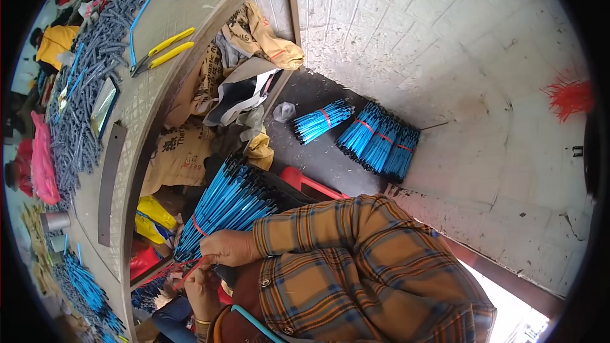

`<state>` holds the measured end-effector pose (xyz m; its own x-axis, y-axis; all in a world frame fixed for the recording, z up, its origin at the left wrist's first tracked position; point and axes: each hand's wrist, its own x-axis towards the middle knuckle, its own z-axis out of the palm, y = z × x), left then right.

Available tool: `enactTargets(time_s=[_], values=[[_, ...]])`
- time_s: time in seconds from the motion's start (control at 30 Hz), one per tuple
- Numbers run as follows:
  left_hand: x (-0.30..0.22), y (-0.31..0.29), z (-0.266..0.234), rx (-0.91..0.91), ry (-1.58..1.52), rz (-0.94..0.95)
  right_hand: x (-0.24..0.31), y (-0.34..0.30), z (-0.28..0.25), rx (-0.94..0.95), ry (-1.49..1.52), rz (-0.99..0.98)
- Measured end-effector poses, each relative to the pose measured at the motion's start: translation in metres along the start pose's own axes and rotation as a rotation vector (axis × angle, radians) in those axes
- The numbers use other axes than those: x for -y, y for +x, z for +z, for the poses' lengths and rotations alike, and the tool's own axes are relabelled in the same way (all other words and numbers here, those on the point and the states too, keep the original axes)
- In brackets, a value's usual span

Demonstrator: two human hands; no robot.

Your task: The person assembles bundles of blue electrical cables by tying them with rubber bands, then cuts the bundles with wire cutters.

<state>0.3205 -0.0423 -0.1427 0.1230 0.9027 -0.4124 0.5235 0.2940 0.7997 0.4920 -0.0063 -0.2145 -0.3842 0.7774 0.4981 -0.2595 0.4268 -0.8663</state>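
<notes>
Right now, from the head view, I see both bare hands working close together below a long, fanned bundle of thin blue rods with black tips (225, 203). The right hand (230, 248), reaching across in a plaid sleeve (311, 228), lies just beside the bundle's lower end; its grip is drawn in, fingertips pinched on a thin red string (190, 270). The left hand (199, 286) sits a little lower, its fingers curled tight on the same string, apart from the rods. A narrow red band (198, 227) already circles the bundle, near the right hand's knuckles. Whether that hand's back touches the rods, I can't tell. Over on the curved, worn surface (181, 19) lie yellow-handled pliers (164, 52) and a heap of small grey pieces (82, 121). More banded blue bundles (378, 140) rest near the white block wall (413, 44).
</notes>
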Motion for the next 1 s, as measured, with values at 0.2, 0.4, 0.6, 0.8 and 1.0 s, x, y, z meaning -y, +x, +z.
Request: enactTargets(time_s=[0.2, 0.4, 0.6, 0.8, 1.0], values=[[-0.005, 0.028, 0.011, -0.212, 0.42, 0.558, 0.019, -0.002, -0.004, 0.043, 0.099, 0.074], [-0.025, 0.044, -0.001, 0.004, 0.536, 0.603, 0.062, 0.009, -0.006, 0.087, 0.497, 0.418], [-0.019, 0.038, -0.01, 0.078, 0.32, 0.602, 0.079, 0.022, -0.013, 0.133, 0.474, 0.489], [-0.028, 0.04, -0.043, 0.463, -0.121, 0.271, 0.086, 0.052, -0.048, 0.111, 0.306, 0.609], [-0.029, 0.023, -0.036, 0.491, -0.547, 0.162, 0.075, 0.044, -0.023, 0.5, -0.742, 0.229]])
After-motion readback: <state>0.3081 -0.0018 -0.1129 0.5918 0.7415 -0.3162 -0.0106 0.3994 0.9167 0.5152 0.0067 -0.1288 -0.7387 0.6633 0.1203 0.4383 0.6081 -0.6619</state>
